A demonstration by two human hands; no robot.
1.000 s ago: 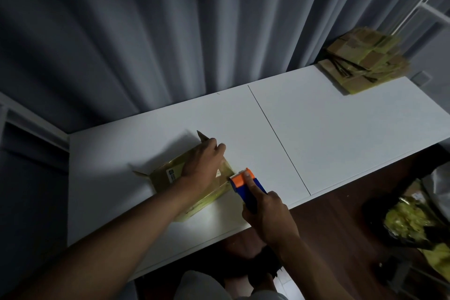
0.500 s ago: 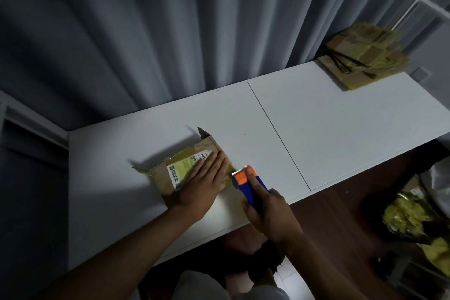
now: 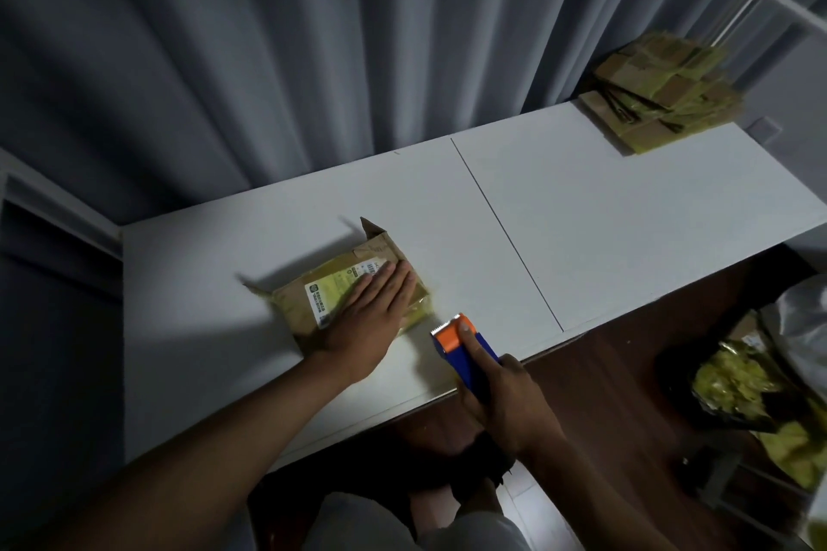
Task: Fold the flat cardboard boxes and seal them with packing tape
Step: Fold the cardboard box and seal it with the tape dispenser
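Head view: a small brown cardboard box (image 3: 344,286) lies on the white table (image 3: 581,210) under the left hand (image 3: 371,318). It is worn, with patches of yellowish tape and a white and green label on its upper face; the print is too small to read. One short flap stands up at the box's far corner, beyond the fingertips, and another sticks out at the corner away from the right hand. The box's long axis runs on a diagonal, from near the left wrist out toward the far side of the table, roughly in line with the left forearm. The left hand lies flat on the box, fingers straight and together, palm pressing down. The right hand (image 3: 505,394) is wrapped around the blue handle of a tape dispenser (image 3: 461,344), index finger laid along its orange head. The toothed edge points at the box's near end, just short of it. Well beyond the right hand, a stack of flat cardboard boxes (image 3: 658,103) sits at the far table corner.
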